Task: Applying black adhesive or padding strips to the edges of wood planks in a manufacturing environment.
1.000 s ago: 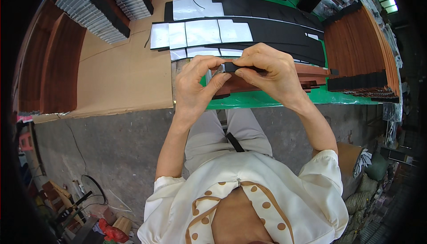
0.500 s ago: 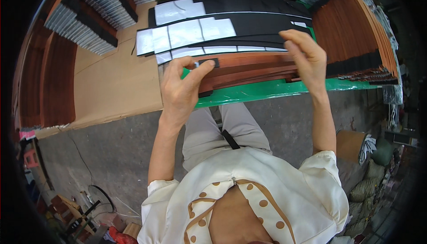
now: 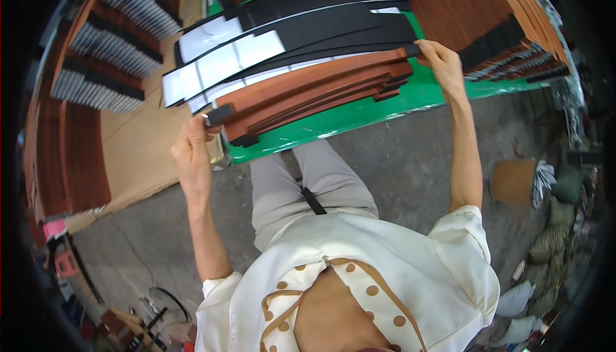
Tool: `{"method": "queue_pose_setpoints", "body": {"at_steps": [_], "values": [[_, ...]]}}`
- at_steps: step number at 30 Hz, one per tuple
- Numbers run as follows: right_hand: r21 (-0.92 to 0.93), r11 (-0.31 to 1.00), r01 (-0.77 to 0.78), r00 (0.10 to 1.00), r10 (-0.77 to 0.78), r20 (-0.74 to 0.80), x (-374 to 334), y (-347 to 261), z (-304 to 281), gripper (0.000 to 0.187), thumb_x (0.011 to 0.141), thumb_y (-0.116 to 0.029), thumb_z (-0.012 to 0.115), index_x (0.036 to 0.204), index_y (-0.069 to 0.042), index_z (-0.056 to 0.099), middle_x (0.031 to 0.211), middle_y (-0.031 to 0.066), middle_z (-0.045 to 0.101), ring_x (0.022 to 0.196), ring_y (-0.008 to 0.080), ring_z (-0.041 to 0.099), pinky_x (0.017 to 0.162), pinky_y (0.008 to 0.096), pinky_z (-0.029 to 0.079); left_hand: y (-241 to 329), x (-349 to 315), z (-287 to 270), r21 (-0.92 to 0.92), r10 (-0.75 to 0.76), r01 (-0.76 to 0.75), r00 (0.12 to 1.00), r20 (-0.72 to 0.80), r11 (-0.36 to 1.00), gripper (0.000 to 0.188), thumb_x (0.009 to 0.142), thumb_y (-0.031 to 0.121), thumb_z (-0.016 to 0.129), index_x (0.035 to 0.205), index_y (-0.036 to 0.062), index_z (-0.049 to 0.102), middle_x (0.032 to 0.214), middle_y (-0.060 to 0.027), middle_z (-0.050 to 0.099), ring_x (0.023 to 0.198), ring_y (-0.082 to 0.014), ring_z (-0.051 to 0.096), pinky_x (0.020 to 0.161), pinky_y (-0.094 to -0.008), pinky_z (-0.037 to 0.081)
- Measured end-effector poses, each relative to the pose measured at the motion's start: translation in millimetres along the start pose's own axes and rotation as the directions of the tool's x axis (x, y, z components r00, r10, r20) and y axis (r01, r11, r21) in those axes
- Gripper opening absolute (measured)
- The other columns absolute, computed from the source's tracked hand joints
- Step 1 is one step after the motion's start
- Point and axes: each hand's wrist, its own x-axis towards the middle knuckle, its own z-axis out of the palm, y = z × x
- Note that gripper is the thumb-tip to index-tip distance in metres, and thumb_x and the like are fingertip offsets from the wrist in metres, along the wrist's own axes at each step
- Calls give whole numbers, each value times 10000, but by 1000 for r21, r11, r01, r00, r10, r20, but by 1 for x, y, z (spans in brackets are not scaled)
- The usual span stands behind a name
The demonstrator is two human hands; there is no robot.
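A long reddish-brown wood-look strip [image 3: 308, 79] with black ends stretches across the front of the table. My left hand [image 3: 192, 152] is closed, fingers and thumb pinching its black left end, where a small pale tab shows. At the other end, the fingers of my right hand [image 3: 443, 64] grip the black right tip. Just below the held strip, several similar brown strips [image 3: 321, 109] lie stacked on the green table covering [image 3: 359, 116]. Behind it are black flat sheets [image 3: 333, 31] and white glossy sheets [image 3: 234, 60], partly overlapping.
Stacks of brown strips with silvery edges [image 3: 102, 89] stand at the left, by a cardboard sheet [image 3: 131, 153]. A tall stack of brown strips [image 3: 468, 15] stands at the right. On the floor sits a brown drum [image 3: 511, 180], with sacks [image 3: 545, 246] near it.
My hands have moved apart, the left one leftward to the strip's left end and the right one onto its right tip. The strip now spans between them, and the view has shifted slightly.
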Motion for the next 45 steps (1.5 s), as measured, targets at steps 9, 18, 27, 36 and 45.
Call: {"method": "queue_pose_setpoints", "body": {"at_steps": [9, 18, 27, 36, 45], "values": [[207, 977, 58, 998, -59, -3, -37, 30, 9, 283, 871, -117, 623, 1125, 6, 612, 1061, 52, 630, 974, 112, 569, 875, 244, 429, -7, -28, 11, 347, 245, -228, 970, -4, 910, 244, 850, 145, 627, 1039, -9, 636, 1048, -142, 636, 989, -249, 594, 866, -345, 443], [378, 875, -302, 950, 244, 195, -14, 37, -15, 620, 929, -445, 483, 1347, 2, 386, 1366, 192, 415, 1261, 301, 400, 1013, 452, 338, -31, -8, 2, -198, -326, 342, 939, 108, 919, 658, 924, 516, 440, 1421, 115, 287, 1327, -154, 462, 1250, -277, 417, 959, -419, 375], [178, 513, -840, 412, 388, 824, 9, 41, 0, 917, 832, -737, 294, 1466, -111, 80, 1504, 230, 10, 1376, 431, -40, 998, 706, 56, -20, 30, 22, -137, -705, 829, 537, 464, 541, 882, 820, 769, 175, 1447, 148, 198, 1477, -175, 213, 1366, -365, 191, 1041, -628, 160], [213, 540, -814, 531, 544, 649, 15, 18, 15, 693, 884, -605, 394, 1364, -106, 369, 1408, 161, 332, 1331, 351, 231, 983, 660, 204, 2, 32, 47, -211, -816, 850, 525, 241, 484, 785, 868, 713, 219, 1357, 122, 382, 1376, -105, 411, 1283, -249, 377, 1032, -469, 300], [508, 750, -423, 905, 327, 272, -31, 26, 15, 615, 935, -522, 367, 1337, -60, 419, 1256, 85, 516, 1188, 190, 465, 984, 329, 360, -38, -2, 56, -557, -617, 502, 787, -23, 662, 732, 900, 654, 269, 1338, 82, 399, 1327, -106, 445, 1222, -234, 428, 991, -392, 352]]}}
